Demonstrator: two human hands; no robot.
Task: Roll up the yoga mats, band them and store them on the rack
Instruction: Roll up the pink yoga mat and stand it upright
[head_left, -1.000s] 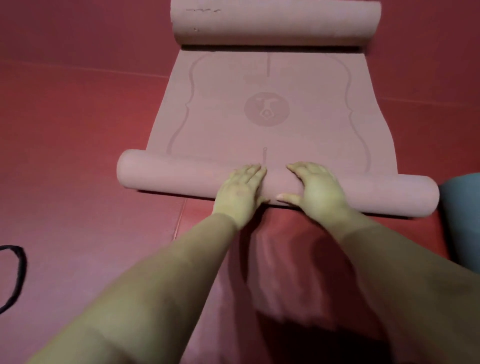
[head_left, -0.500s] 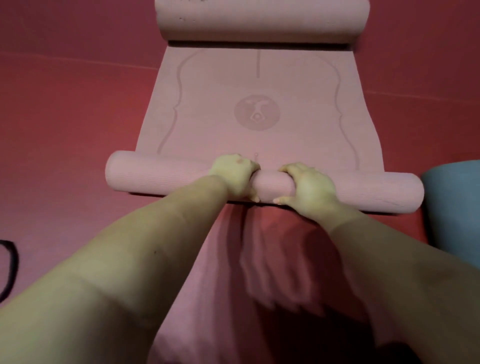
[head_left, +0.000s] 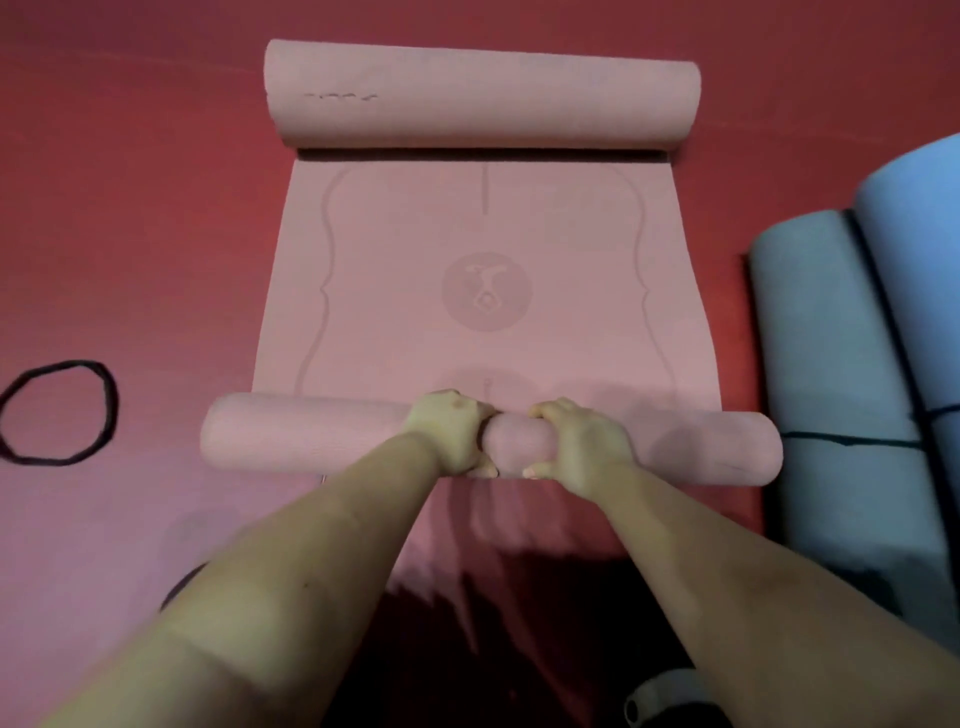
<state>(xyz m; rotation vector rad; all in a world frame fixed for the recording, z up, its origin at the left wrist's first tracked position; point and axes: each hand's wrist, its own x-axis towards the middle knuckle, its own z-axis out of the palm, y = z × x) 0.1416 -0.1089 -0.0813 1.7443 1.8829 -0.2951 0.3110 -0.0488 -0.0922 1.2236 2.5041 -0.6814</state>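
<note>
A pink yoga mat (head_left: 483, 249) lies on the red floor, rolled from both ends. Its flat middle part shows a round emblem. The near roll (head_left: 311, 439) runs left to right just in front of me. My left hand (head_left: 452, 434) and my right hand (head_left: 576, 441) grip this roll side by side at its middle, fingers curled over the top and thumbs on the near side. The far roll (head_left: 483, 96) is thicker and lies untouched at the top of the view.
A black elastic band (head_left: 57, 413) lies in a loop on the floor at the left. Two rolled blue mats (head_left: 841, 364) with black bands around them lie at the right, close to the near roll's right end. Red floor (head_left: 130, 208) surrounds everything.
My fingers went from flat on the roll to curled around it. The view has pulled back, so the band at the left and the blue mats at the right show more fully.
</note>
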